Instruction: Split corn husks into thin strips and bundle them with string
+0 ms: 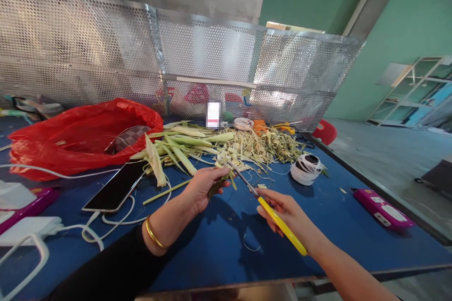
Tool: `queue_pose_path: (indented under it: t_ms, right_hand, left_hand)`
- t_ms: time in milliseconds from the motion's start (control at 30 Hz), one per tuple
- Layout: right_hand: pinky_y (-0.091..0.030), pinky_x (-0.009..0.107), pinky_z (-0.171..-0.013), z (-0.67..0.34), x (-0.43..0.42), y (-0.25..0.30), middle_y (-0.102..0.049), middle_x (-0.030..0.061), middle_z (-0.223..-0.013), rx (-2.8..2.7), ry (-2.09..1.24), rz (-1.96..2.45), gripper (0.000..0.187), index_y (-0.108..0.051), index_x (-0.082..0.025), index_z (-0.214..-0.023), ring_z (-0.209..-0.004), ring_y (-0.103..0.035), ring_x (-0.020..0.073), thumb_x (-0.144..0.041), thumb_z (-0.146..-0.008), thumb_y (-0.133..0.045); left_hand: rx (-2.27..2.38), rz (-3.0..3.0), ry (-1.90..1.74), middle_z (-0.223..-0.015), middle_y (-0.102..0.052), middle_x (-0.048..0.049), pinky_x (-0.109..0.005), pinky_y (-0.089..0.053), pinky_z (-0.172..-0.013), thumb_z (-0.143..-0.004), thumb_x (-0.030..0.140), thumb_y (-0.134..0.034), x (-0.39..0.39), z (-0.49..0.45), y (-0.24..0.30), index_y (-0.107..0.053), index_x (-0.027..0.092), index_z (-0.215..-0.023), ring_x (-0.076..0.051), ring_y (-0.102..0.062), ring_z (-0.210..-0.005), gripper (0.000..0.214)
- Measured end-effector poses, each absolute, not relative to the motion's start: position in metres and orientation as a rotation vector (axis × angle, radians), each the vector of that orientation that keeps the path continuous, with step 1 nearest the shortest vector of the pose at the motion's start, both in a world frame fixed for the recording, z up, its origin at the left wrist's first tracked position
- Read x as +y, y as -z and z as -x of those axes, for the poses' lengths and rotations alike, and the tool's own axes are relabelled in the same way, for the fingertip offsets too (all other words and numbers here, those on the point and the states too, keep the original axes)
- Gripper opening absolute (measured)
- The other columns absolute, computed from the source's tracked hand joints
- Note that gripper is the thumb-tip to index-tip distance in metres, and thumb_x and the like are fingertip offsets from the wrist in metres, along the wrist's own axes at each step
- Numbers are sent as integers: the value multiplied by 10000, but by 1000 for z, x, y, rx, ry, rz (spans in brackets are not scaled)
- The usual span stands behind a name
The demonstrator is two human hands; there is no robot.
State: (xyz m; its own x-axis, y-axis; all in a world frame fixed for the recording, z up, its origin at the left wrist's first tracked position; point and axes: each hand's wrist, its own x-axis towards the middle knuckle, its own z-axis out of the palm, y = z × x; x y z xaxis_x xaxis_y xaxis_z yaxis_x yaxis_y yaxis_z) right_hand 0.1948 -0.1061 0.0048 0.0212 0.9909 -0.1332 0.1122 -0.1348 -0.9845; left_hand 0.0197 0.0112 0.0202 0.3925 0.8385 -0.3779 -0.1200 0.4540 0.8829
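Near the middle of the blue table, my left hand [205,187] is closed on a small bunch of green husk strips [231,178], part of it hidden under the fingers. My right hand [284,214] grips yellow-handled scissors [282,225]. Their metal blades point up and left, reaching the tips of the strips at my left fingertips; whether the blades are apart I cannot tell. Just beyond lies a heap of cut shreds [254,146]. Long pale green husk leaves [180,148], apparently corn, are piled left of the shreds.
A red plastic bag [77,131] stands at the left, with a phone [116,188] and white cables before it. White wrapped roll [305,171] and purple power strip [383,209] lie right. Tape roll [243,123] sits at the back, before a perforated metal screen [208,47].
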Motion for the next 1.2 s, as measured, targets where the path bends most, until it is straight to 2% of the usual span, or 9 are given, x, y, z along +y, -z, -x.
queue_pose_path:
  t_ms: [133, 300, 567, 633, 767, 900, 1033, 1200]
  right_hand:
    - [-282, 184, -386, -195, -107, -3, -438, -38, -657, -1236, -1218, 1403, 543, -622, -149, -1113, -461, -335, 45, -491, -700, -706]
    - [-284, 182, -431, -195, -107, -3, -412, -40, -674, -1320, -1165, 1413, 423, -661, -148, -1014, -500, -283, 46, -457, -727, -701]
    - [-417, 194, -594, -190, -107, -4, -469, -5, -725, -1369, -1092, 1400, 423, -667, -143, -1022, -667, -413, 108, -461, -743, -678]
    - [-407, 187, -551, -187, -106, -5, -468, -6, -703, -1359, -1081, 1409, 436, -669, -140, -1010, -654, -421, 109, -466, -721, -694]
    - [-302, 167, -404, -184, -107, -6, -421, -37, -610, -1304, -1066, 1470, 457, -662, -138, -987, -509, -348, 65, -456, -668, -740]
    - [-265, 183, -341, -191, -106, -6, -442, -49, -608, -1168, -1099, 1427, 554, -602, -155, -1121, -395, -308, 39, -497, -697, -701]
    - [-354, 208, -392, -203, -102, -13, -460, -54, -619, -1135, -1033, 1360, 577, -553, -174, -1190, -415, -370, 60, -472, -716, -691]
    - [-499, 255, -619, -209, -95, -18, -558, 14, -863, -1340, -981, 1326, 639, -535, -222, -1230, -680, -530, 130, -392, -655, -755]
  left_hand:
    - [965, -903, -721, -842, -701, -79, -137, -411, -382, -718, 233, -719, 11, -20, -20, -672, 84, -824, -65, -602, -526, 189]
    - [953, -907, -732, -833, -701, -89, -140, -408, -377, -733, 212, -700, 12, -20, -18, -665, 80, -800, -63, -588, -506, 152]
    - [950, -905, -755, -784, -696, -78, -141, -396, -366, -713, 199, -717, 14, -21, -17, -671, 85, -772, -59, -569, -479, 137]
    - [957, -899, -758, -776, -696, -72, -142, -397, -368, -702, 202, -727, 14, -21, -17, -673, 89, -767, -57, -567, -478, 141]
    - [954, -903, -749, -765, -687, -60, -142, -408, -378, -711, 205, -721, 15, -21, -17, -667, 91, -762, -56, -565, -484, 136]
    - [929, -890, -762, -757, -668, -46, -147, -424, -397, -730, 208, -709, 16, -19, -19, -646, 106, -766, -69, -588, -523, 126]
    - [888, -880, -797, -658, -624, -6, -151, -453, -455, -697, 184, -733, 18, -16, -24, -665, 127, -804, -87, -608, -574, 140]
    - [834, -999, -836, -634, -614, -3, -154, -451, -497, -625, 220, -778, 18, -12, -26, -689, 125, -741, -78, -580, -583, 175]
